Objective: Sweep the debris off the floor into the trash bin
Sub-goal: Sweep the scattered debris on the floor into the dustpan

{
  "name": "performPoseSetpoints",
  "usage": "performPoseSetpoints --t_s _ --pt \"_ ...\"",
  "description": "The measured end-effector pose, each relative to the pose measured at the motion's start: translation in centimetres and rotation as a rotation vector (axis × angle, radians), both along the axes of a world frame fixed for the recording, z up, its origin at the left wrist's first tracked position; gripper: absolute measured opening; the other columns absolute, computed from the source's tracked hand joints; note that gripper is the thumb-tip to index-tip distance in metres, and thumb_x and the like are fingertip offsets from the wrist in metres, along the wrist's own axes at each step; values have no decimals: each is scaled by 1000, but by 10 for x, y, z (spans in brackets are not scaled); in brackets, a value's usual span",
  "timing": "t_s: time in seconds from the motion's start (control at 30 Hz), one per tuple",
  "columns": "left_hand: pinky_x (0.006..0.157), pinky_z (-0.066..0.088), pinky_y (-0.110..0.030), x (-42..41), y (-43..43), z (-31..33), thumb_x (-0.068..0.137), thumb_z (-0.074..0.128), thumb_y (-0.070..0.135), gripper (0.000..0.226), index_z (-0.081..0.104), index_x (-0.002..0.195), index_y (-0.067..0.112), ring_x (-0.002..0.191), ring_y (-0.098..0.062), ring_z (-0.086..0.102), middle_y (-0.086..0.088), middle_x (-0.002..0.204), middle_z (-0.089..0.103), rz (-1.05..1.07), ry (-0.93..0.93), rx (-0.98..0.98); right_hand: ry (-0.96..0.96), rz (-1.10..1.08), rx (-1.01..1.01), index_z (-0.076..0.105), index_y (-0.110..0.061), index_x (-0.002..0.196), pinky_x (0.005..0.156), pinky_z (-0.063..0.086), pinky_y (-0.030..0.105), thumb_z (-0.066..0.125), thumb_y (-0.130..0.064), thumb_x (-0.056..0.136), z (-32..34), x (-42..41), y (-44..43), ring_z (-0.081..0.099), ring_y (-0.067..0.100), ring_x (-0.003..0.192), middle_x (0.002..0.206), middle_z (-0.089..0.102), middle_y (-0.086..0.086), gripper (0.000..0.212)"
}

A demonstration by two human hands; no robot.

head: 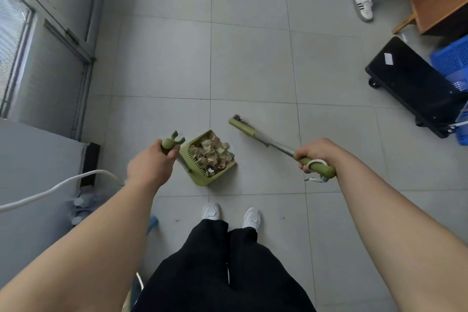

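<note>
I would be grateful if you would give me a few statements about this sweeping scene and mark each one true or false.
1. The dustpan holds a heap of debris. True.
2. The left hand holds nothing. False: it grips the top of the dustpan's handle.
3. The right hand grips the broom by its green handle. True.
4. The broom's head lies inside the dustpan. False: it is apart from the pan, off to its right.
5. A blue crate sits beside the black cart. True.
</note>
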State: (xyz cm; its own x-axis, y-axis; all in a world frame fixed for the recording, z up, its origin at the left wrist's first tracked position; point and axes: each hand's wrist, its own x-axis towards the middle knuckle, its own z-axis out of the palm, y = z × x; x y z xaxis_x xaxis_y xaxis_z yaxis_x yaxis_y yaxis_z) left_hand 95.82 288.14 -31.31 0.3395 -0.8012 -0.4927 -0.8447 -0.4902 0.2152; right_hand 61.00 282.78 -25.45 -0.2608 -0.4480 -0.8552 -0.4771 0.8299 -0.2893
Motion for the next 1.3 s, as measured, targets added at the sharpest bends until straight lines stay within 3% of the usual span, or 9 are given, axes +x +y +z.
performPoseSetpoints --t_s 0.17,0.3,0.4,0.57,0.67,0.83,1.0,1.17,1.3 --pt "64 36 -33 7 3 -1 96 36 59 40 47 97 20 75 -27 51 2 72 51 -46 -24 24 -3 -10 9 56 8 80 43 44 30 59 10 79 -30 22 14 53 26 45 66 53 21 4" --pt "64 36 -33 0 3 -1 96 35 59 40 46 98 21 75 -27 49 2 71 48 -51 -22 41 -39 76 127 60 8 77 45 47 28 62 4 75 -33 35 34 56 25 41 65 59 22 5" --pt "65 36 -33 -2 4 0 96 34 59 40 46 98 21 75 -27 49 1 74 51 -40 -14 47 -93 74 177 59 11 84 37 43 21 60 3 80 -18 33 34 53 22 34 69 59 23 8" --pt "62 37 -33 2 5 1 96 34 59 39 45 98 21 77 -29 52 -3 82 57 -30 -7 45 -56 177 129 63 18 97 47 47 28 62 2 75 3 18 28 56 27 47 63 62 22 28" --pt "62 38 -33 6 8 2 97 35 57 37 45 99 21 77 -29 53 -3 82 57 -4 13 32 -25 226 107 66 12 90 50 45 31 61 3 75 13 12 18 55 29 51 56 61 19 17" --pt "63 38 -34 13 14 1 97 36 56 39 46 97 18 76 -31 52 -5 81 56 44 24 17 54 183 62 60 7 82 38 43 20 63 1 79 15 3 -1 54 22 33 69 61 22 8" --pt "63 36 -34 19 23 -1 97 38 53 37 47 97 17 74 -30 49 -5 80 54 92 4 -24 51 92 4 64 3 77 65 48 37 65 -1 73 -19 18 -12 63 28 61 63 66 20 7" --pt "63 36 -35 17 27 -5 97 38 54 36 44 95 18 74 -30 49 -4 78 53 84 -2 -15 -30 32 -24 59 7 89 45 48 29 63 5 74 -47 58 -10 59 26 40 74 57 22 15" --pt "58 32 -34 11 23 -5 98 37 52 34 43 93 19 71 -30 49 -2 71 50 83 -2 -5 -80 112 57 56 6 84 37 45 24 58 8 79 -48 73 3 51 24 41 67 52 20 6"
